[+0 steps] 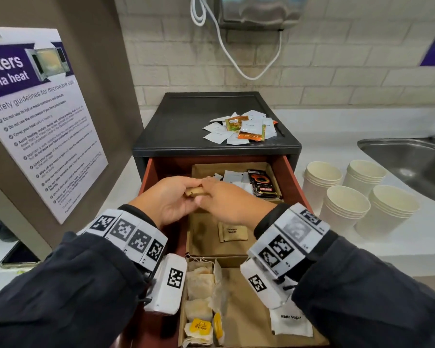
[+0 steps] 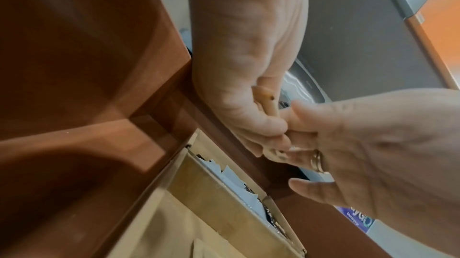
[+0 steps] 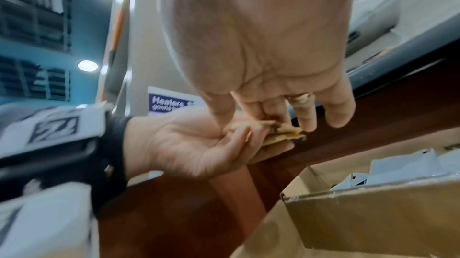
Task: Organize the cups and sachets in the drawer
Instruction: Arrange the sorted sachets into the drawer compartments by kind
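Over the open red-brown drawer (image 1: 290,172), both hands meet on a small stack of brown sachets (image 1: 196,191). My left hand (image 1: 187,193) cups the stack (image 3: 273,134) from below, fingers curled round it. My right hand (image 1: 207,190), a ring on one finger, pinches the stack (image 2: 270,104) from above. The drawer's cardboard compartments hold white and black sachets (image 1: 251,182) at the back, one brown sugar sachet (image 1: 232,231) in the middle, tea bags (image 1: 200,297) front left and a white sugar sachet (image 1: 290,317) front right. Stacks of paper cups (image 1: 357,197) stand on the counter to the right.
Loose mixed sachets (image 1: 244,128) lie in a pile on top of the black cabinet (image 1: 181,126). A steel sink (image 1: 412,164) sits at the far right behind the cups. A safety poster (image 1: 43,121) leans on the left, with a phone (image 1: 18,254) below it.
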Motion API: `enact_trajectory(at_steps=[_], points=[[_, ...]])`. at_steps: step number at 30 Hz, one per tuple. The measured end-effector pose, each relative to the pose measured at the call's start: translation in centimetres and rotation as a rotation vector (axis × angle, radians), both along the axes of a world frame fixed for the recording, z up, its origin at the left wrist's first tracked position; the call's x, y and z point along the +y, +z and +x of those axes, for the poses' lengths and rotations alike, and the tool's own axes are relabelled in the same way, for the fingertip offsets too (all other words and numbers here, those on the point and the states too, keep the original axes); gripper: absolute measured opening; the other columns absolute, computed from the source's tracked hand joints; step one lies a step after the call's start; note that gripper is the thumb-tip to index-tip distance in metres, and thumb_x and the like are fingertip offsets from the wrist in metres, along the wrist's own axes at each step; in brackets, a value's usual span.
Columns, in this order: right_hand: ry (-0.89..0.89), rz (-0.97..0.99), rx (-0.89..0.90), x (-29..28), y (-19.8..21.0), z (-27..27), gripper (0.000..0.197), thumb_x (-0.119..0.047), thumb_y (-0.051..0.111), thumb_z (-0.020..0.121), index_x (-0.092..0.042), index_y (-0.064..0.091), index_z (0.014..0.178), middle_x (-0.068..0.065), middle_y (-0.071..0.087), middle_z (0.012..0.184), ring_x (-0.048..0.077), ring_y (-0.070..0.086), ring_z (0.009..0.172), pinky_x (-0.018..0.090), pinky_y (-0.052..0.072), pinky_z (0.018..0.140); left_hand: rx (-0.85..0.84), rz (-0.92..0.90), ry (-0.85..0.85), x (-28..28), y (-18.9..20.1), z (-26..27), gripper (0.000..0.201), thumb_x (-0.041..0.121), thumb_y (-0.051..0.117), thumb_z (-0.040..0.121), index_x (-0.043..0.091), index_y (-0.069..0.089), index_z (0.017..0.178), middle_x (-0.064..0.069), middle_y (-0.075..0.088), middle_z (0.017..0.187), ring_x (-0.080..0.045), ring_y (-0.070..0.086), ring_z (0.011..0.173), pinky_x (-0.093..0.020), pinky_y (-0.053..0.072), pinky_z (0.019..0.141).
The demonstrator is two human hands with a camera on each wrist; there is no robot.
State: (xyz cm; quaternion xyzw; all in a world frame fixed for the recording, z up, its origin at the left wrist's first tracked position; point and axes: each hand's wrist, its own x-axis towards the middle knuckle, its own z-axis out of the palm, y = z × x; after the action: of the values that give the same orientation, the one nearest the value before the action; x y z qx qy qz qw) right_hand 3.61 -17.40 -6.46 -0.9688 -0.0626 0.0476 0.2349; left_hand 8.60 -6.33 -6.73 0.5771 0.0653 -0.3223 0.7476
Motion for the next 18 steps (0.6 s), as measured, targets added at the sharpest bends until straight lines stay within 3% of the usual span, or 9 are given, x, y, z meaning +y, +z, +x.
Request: enact_trajectory(at_steps=[3, 6, 8, 11, 14, 18], points=[[-0.146, 0.059, 0.008, -1.6, -0.1, 1.0, 0.017, -0.019, 0.047, 0.093, -0.008, 0.055, 0.104, 0.005, 0.052, 0.095, 0.021, 0.047, 0.091, 0.024, 0.032, 0.059, -0.03, 0.098, 0.045, 0.1, -0.1, 0.2, 0.029, 0.005, 0.044, 0.097, 0.001, 0.049, 0.126, -0.018, 0.062, 0.093, -0.018, 0.066, 0.061, -0.017, 0.053, 0.046], [-0.087, -0.259, 0.155, -2.7, -1.7, 1.1, 0.02, -0.014, 0.045, 0.091, -0.006, 0.06, 0.102, 0.008, 0.059, 0.101, 0.027, 0.054, 0.097, 0.022, 0.039, 0.069, -0.045, 0.148, 0.076, 0.0, 0.0, 0.3, 0.029, 0.007, 0.045, 0.097, 0.004, 0.045, 0.125, -0.021, 0.062, 0.096, -0.021, 0.066, 0.068, -0.018, 0.053, 0.048], [-0.001, -0.466, 0.31, -2.4, -3.2, 0.6, 0.016, -0.013, 0.048, 0.091, -0.006, 0.061, 0.096, 0.009, 0.059, 0.094, 0.028, 0.056, 0.092, 0.025, 0.043, 0.066, -0.043, 0.144, 0.059, -0.1, 0.0, 0.2, 0.03, 0.007, 0.047, 0.096, 0.004, 0.045, 0.126, -0.021, 0.061, 0.094, -0.021, 0.065, 0.07, -0.018, 0.052, 0.048], [0.021, -0.623, 0.412, -1.9, -4.7, 0.5, 0.028, -0.016, 0.049, 0.093, -0.005, 0.058, 0.118, 0.012, 0.06, 0.115, 0.028, 0.058, 0.107, 0.033, 0.047, 0.082, -0.045, 0.123, 0.025, -0.1, -0.1, 0.1, 0.037, -0.001, 0.05, 0.092, 0.004, 0.044, 0.129, -0.022, 0.058, 0.103, -0.021, 0.064, 0.072, -0.017, 0.053, 0.049], [0.053, -0.688, 0.391, -1.2, -5.6, 0.7, 0.028, -0.016, 0.048, 0.095, -0.005, 0.058, 0.119, 0.011, 0.061, 0.121, 0.028, 0.059, 0.109, 0.034, 0.048, 0.084, -0.051, 0.132, -0.003, -0.1, -0.1, 0.0, 0.038, -0.012, 0.046, 0.09, 0.002, 0.044, 0.125, -0.024, 0.054, 0.112, -0.022, 0.063, 0.076, -0.017, 0.053, 0.051], [0.035, -0.628, 0.259, -0.8, -5.2, 0.5, 0.026, -0.012, 0.045, 0.096, -0.005, 0.06, 0.116, 0.011, 0.06, 0.12, 0.028, 0.057, 0.111, 0.034, 0.047, 0.086, -0.045, 0.163, -0.007, -0.1, -0.2, 0.0, 0.03, -0.011, 0.044, 0.091, 0.001, 0.044, 0.118, -0.023, 0.058, 0.099, -0.022, 0.063, 0.073, -0.016, 0.052, 0.049]])
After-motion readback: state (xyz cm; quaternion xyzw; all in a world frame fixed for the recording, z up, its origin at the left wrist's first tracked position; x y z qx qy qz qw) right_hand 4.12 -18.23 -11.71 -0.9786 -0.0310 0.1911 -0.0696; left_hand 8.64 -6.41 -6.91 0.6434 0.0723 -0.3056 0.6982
